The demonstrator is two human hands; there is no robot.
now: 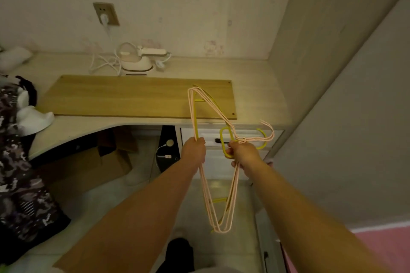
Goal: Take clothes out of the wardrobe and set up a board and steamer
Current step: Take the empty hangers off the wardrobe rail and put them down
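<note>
Head view: both bare forearms reach forward over the floor in front of a desk (255, 86); left hand (194, 148) is fisted around one side of a bundle of hangers (213, 162); right hand (243, 154) grips the same bundle at the necks just below the hooks, fingers wrapped round a yellow loop; hands apart, each clamped on the bundle. Bundle is several thin pink wire hangers plus at least one yellow hanger (225, 142); exact count cannot be told; hooks point right past the right hand; one end of the bundle sticks up over the board, the other hangs down between the forearms toward the floor.

Wooden board (133, 97) lies flat on the desk, long side along the front edge; steamer (136, 60) stands behind it near the wall, white and pale pink, touching a coil of white cord (102, 62); a plug sits in the wall socket (106, 14) above. Dark patterned clothes (20, 162) are piled at the left edge, over the desk corner and down, with a white piece (33, 118) on top. Under the desk: cardboard box (93, 162), black computer case (167, 148), white drawer (206, 137) with a dark handle behind the hands. Grey wardrobe panel (355, 73) fills the right side.
</note>
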